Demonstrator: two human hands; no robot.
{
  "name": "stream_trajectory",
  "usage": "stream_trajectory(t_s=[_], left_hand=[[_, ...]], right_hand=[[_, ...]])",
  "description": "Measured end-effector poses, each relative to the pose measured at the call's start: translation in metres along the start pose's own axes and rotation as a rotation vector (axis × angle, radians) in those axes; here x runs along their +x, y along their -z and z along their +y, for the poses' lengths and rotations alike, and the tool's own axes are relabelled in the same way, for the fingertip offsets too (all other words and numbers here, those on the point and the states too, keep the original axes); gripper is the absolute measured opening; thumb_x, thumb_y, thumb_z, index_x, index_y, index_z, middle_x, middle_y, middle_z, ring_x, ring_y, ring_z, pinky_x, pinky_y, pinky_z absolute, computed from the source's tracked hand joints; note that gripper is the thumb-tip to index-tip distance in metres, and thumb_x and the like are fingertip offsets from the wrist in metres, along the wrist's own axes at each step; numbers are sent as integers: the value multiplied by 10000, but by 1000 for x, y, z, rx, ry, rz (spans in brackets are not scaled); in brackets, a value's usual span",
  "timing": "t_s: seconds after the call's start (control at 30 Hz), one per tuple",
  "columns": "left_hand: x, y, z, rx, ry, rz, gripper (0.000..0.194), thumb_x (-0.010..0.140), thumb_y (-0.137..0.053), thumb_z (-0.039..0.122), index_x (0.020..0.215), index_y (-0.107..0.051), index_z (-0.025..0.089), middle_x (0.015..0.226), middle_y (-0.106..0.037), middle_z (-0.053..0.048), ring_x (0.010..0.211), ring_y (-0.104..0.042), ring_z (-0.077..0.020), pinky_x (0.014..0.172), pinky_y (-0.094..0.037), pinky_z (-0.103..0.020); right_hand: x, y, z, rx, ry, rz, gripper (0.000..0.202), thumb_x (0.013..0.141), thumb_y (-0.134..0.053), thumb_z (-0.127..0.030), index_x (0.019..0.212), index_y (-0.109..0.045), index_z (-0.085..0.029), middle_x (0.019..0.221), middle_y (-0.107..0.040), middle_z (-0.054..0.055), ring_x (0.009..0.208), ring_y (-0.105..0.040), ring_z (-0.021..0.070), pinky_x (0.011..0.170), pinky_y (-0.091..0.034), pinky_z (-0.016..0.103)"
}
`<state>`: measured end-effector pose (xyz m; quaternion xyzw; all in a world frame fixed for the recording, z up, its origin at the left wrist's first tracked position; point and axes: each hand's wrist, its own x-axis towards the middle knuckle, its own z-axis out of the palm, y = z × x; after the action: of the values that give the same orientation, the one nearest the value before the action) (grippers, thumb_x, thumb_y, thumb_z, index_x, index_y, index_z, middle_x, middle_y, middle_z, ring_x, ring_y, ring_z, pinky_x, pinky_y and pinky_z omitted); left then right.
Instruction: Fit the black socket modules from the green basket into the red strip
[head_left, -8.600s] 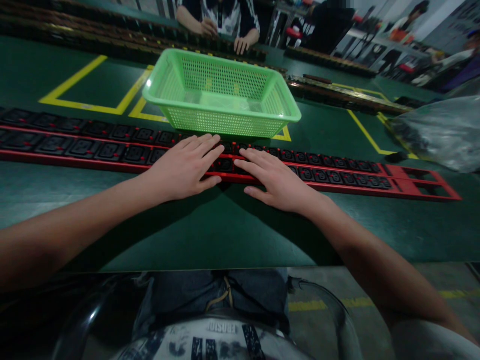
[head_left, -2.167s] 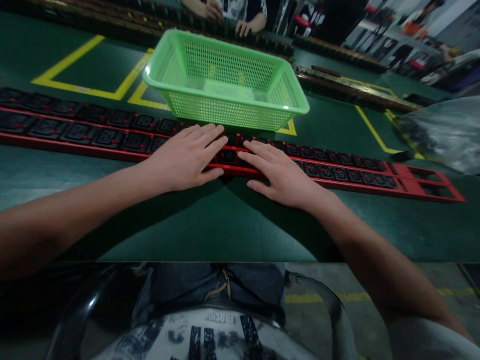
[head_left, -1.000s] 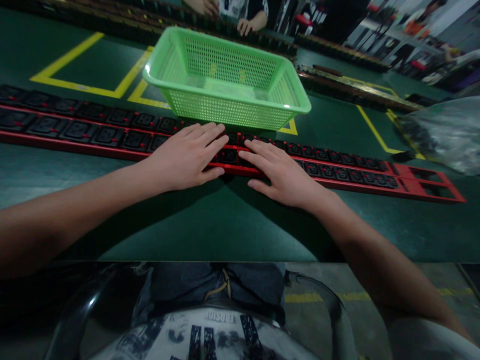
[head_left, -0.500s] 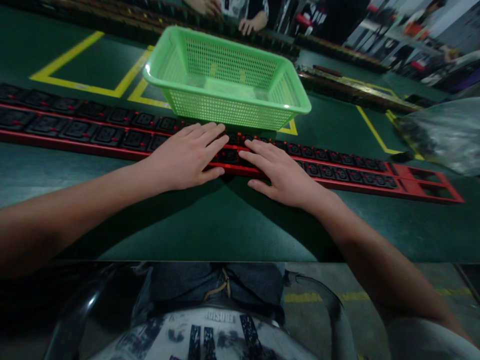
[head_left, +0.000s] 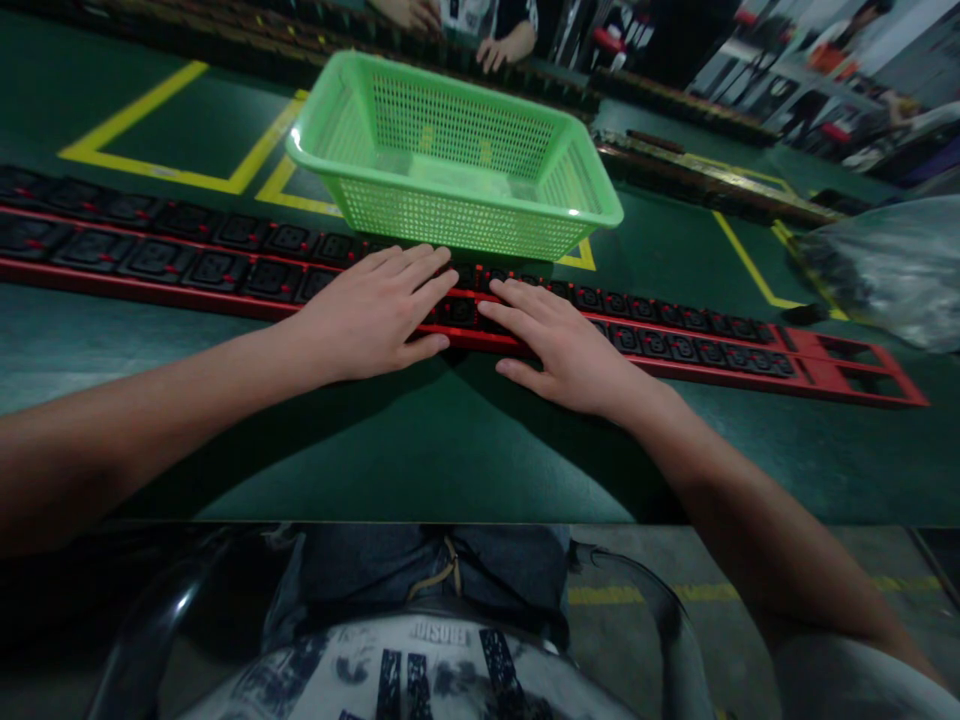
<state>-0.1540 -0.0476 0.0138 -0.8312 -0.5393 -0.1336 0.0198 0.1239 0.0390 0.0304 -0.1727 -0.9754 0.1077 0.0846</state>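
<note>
Two long red strips [head_left: 817, 372] with rows of black sockets lie side by side across the green table. Flat over their middle rests my left hand [head_left: 375, 315], its fingers stretched out and holding nothing. My right hand [head_left: 566, 345] lies on the strips just to the right, fingers spread, with nothing in it. A small gap showing black sockets separates the two hands. Directly behind them stands a light green plastic basket [head_left: 450, 215] with perforated walls; no items show inside it.
Yellow tape outlines [head_left: 161, 172] mark the green table [head_left: 450, 450]. A clear plastic bag [head_left: 896, 265] lies at the right. Across the table, another person's hand [head_left: 506, 48] is near dark strips. The table's front edge runs before my lap.
</note>
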Motion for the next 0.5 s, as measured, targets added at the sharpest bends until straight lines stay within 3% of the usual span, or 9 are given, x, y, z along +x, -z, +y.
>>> stream_trajectory(t_s=[0.5], left_hand=[[0,-1,1,11,-2,-6,721,1043,-576,458,1667,-507,102,1763,-442,-230,1633,-420,-435,1335,-350,-627]], right_hand=[[0,0,1,2,5,-3,749,999,-711,-306,1707,-468,-270,1798,-408,162,1650,-398,416,1318,-326,736]])
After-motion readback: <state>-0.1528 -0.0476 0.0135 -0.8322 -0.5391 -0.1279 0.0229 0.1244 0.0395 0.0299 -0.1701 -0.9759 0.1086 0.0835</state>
